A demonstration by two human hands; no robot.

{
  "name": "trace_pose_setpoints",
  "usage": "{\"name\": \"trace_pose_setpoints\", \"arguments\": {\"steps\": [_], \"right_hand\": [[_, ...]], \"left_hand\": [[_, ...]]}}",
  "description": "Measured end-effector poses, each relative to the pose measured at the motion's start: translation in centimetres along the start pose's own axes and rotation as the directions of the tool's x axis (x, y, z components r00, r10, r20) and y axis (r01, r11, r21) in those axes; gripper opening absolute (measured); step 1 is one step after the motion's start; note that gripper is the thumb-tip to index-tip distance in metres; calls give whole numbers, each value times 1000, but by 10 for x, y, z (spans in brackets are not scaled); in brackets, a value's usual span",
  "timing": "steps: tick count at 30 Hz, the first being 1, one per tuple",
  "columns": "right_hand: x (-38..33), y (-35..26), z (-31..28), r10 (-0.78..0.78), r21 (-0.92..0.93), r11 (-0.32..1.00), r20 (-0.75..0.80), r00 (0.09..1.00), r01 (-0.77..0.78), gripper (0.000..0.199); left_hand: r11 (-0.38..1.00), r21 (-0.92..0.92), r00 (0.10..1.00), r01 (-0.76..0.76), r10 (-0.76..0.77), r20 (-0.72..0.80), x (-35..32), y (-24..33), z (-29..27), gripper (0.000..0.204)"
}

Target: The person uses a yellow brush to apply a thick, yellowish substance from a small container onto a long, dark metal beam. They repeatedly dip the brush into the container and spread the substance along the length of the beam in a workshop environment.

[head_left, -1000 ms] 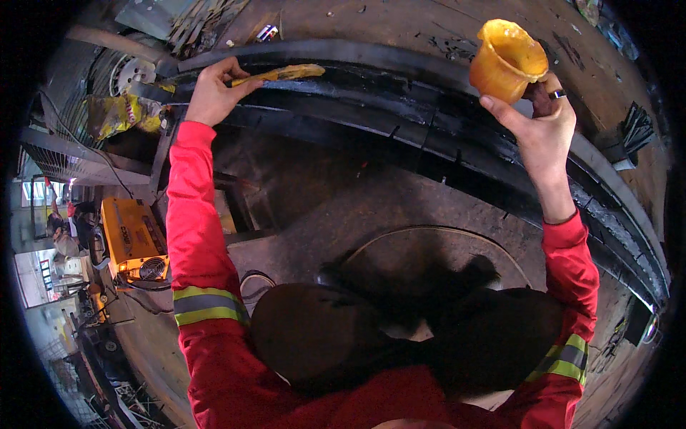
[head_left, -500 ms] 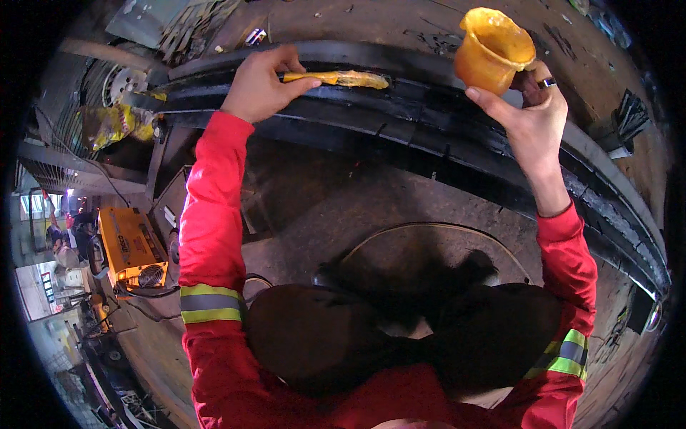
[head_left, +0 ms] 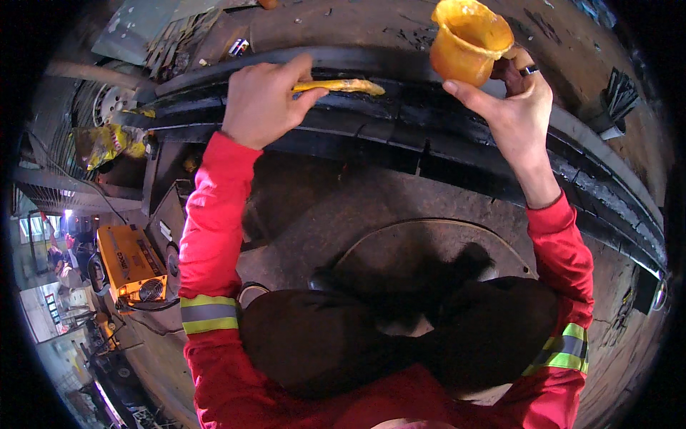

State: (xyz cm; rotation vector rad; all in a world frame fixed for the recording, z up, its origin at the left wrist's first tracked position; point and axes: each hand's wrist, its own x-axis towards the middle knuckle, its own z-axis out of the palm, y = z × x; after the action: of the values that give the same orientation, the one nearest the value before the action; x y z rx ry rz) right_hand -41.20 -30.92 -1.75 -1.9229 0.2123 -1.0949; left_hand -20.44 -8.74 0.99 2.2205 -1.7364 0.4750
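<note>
My left hand (head_left: 269, 98) is closed around the handle end of a thin spatula (head_left: 341, 86), its long part thickly smeared with yellow paste. That tool points to the right, just over the long dark metal beams (head_left: 357, 132). My right hand (head_left: 509, 107) grips an orange-yellow cup (head_left: 471, 44) with a flared, paste-caked rim. The thumb lies on the cup's near side, while the other fingers are partly hidden behind it. The cup is held over the beams' far side, tilted so that its inside shows.
A crumpled yellow bag (head_left: 102, 145) lies at the left by a pale wheel (head_left: 113, 104). Nearer stands an orange box-shaped welding machine (head_left: 131, 263) with cables. Thin dark rods (head_left: 619, 96) stand in a holder at far right. A disc-shaped plate (head_left: 436, 247) lies near my knees.
The cup and my right hand have shifted slightly left and away from me. My left hand has turned and come a little nearer, the spatula now seen more edge-on.
</note>
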Motion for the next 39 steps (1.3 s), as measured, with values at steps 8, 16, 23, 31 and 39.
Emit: {"name": "trace_pose_setpoints", "arguments": {"steps": [8, 16, 23, 31, 39], "right_hand": [[0, 5, -2, 14, 15, 1000, 14, 1000, -14, 49], [-3, 6, -4, -40, -52, 998, -2, 999, 39, 49], [-1, 7, -2, -50, 22, 998, -15, 999, 50, 48], [-2, 6, -8, -14, -18, 1000, -19, 1000, 14, 48], [2, 2, -9, 27, 6, 1000, -13, 1000, -27, 49]], "left_hand": [[1000, 26, 999, -3, 1, 53, -7, 20, -4, 30], [998, 49, 997, 48, -50, 53, -10, 19, -15, 27], [974, 224, 996, -27, 6, 91, 3, 49, 8, 25], [961, 276, 996, 33, -55, 72, 2, 56, -12, 27], [969, 247, 998, 3, -17, 56, 8, 50, -1, 26]]}}
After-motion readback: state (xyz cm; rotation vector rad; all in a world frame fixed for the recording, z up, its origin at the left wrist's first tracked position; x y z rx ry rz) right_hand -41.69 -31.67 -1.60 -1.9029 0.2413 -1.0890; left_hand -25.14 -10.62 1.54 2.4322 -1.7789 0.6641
